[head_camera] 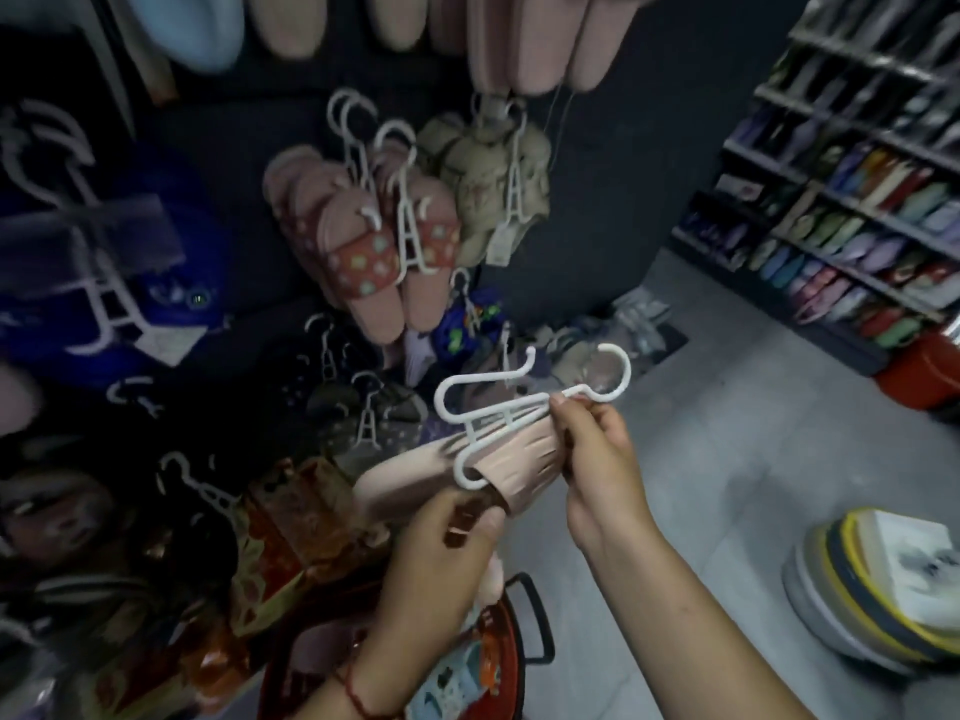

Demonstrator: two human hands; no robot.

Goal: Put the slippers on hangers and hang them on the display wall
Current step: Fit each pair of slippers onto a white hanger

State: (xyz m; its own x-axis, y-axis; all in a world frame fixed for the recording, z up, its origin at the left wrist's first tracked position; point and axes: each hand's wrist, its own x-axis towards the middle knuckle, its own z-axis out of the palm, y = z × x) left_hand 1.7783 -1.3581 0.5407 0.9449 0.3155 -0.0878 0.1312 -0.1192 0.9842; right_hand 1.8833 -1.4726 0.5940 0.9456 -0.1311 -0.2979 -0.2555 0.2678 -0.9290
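My left hand [441, 543] grips a pale pink slipper [511, 462] from below, in the middle of the view. A white plastic hanger [498, 407] lies across the slipper, one of its lower prongs hooked into the strap. My right hand [597, 449] pinches the hanger near its neck, just below the big hook. Behind them, on the dark display wall [234, 137], hang pink dotted slippers [374, 257] and beige slippers [488, 168] on white hangers.
A red basket [511, 646] with a black handle holds more slippers below my hands. Blue slippers [119, 283] hang at the left. Shelves of colourful slippers [857, 241] stand at the right. Stacked bowls [878, 589] sit on the grey floor at lower right.
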